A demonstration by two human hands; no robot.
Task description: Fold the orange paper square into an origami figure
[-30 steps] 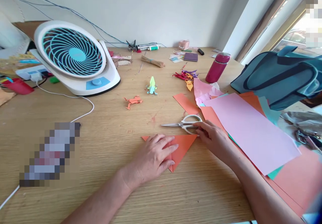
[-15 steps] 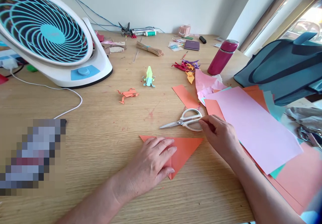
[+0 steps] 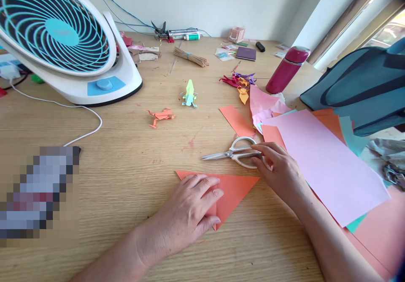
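A folded orange sheet of paper [image 3: 236, 191], triangular in outline, lies on the wooden table. Flat over its left part rests my left hand [image 3: 193, 202], fingers extended and thumb near the lower point. White-handled scissors [image 3: 228, 154] lie just beyond the paper, blades pointing left. At their handles is my right hand [image 3: 278, 168], thumb and forefinger parted; whether the fingertips touch the handles I cannot tell. Farther off stand an orange folded-paper figure [image 3: 162, 114] and a green and blue one [image 3: 189, 94].
Orange strip [image 3: 237, 120] and a stack of coloured paper [image 3: 329, 164] lie at right, near a magenta bottle [image 3: 287, 69] and a blue bag [image 3: 357, 88]. A white fan [image 3: 126, 73] stands at left. Small paper figures [image 3: 242, 81] and a stick bundle [image 3: 191, 56] lie behind.
My right thumb and forefinger, closer together before, have spread apart by the scissors' handles. My left hand stays on the orange paper. The view has shifted slightly.
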